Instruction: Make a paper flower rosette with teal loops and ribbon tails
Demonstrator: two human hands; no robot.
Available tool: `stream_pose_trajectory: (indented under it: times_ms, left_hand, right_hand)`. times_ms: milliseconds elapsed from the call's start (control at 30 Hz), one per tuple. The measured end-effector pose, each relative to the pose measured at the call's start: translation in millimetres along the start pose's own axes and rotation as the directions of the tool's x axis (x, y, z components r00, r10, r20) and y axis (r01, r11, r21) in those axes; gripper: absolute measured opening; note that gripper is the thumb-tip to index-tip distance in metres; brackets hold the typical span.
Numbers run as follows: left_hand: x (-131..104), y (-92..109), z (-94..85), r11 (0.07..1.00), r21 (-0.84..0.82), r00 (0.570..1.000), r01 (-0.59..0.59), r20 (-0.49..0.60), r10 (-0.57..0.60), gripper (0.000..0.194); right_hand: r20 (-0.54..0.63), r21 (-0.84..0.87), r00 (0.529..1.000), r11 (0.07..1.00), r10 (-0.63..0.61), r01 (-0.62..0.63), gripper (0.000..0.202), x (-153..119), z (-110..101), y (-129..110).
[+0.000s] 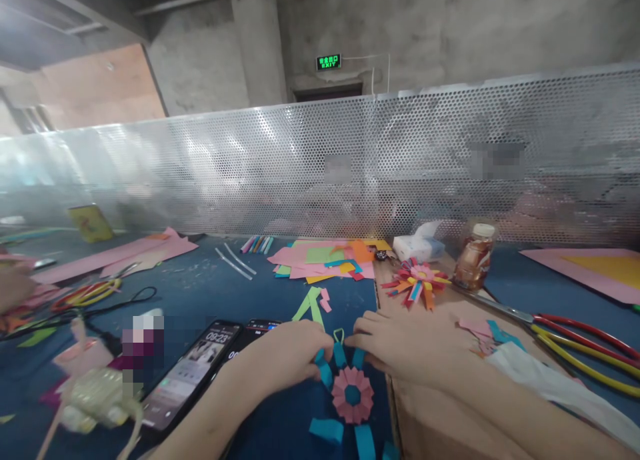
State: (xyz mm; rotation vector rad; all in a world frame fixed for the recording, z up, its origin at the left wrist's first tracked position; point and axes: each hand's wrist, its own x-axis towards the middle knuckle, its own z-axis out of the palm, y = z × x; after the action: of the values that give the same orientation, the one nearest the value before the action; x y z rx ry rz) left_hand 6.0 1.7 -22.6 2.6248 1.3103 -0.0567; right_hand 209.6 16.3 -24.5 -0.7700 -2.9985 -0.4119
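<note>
A paper flower point(353, 395) lies on the blue table in front of me, with a pleated pink ring, a blue centre and looped blue paper strips around it. My left hand point(306, 348) pinches one of the blue strips at the flower's upper left. On the upper right, my right hand point(387, 340) has its bent fingers closed around another blue strip. Between the two hands, a small light-green paper loop point(339, 335) stands at the flower's top. Green paper strips point(310, 305) and a small pink piece point(325, 300) lie just beyond my left hand.
Two phones, one a black phone point(193, 373), lie left of my arm. Large scissors point(530, 321), a bottle point(475, 257), a tissue pack point(417, 248) and a multicoloured paper flower point(419, 281) are rightward. Coloured paper sheets point(295, 257) lie ahead. Another person's blurred hand point(15, 287) shows far left.
</note>
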Motion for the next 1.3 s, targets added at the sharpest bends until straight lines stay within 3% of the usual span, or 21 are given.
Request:
stream_pose_trajectory:
  times_ms: [367, 600, 767, 967, 1100, 1300]
  left_hand:
    - [-0.6, 0.1, 0.4, 1.0, -0.009, 1.0, -0.016, -0.001, 0.016, 0.015]
    - [-0.4, -1.1, 1.3, 1.0, -0.006, 1.0, -0.023, -0.004, 0.023, 0.014]
    - [-0.1, -0.4, 1.6, 1.0, -0.003, 1.0, -0.025, -0.008, 0.025, 0.013]
    - [0.0, -1.2, 1.0, 1.0, -0.003, 1.0, -0.007, -0.004, 0.007, 0.019]
    - [-0.5, 0.0, 0.5, 1.0, -0.006, 1.0, 0.001, 0.0, -0.001, 0.02]
    - [-1.0, 0.0, 2.0, 1.0, -0.003, 1.0, -0.014, -0.009, 0.014, 0.018]
  right_hand:
    - [0.006, 0.065, 0.999, 0.997, -0.041, 0.041, 0.017, 1.3, 11.0, 4.4]
    - [0.086, 0.078, 0.996, 0.997, 0.013, -0.02, 0.022, 2.3, 5.9, 6.2]
    - [0.051, 0.035, 0.998, 0.999, 0.021, -0.023, 0.016, 4.4, 4.1, 4.5]
    - [0.008, 0.039, 0.997, 0.996, 0.079, -0.079, 0.025, -0.6, -4.4, 1.8]
    - [0.039, 0.218, 0.997, 0.973, 0.063, -0.07, 0.022, -1.0, -5.2, 4.3]
    - [0.013, 0.463, 0.982, 0.869, 0.189, -0.174, 0.023, -0.1, 5.5, 18.7]
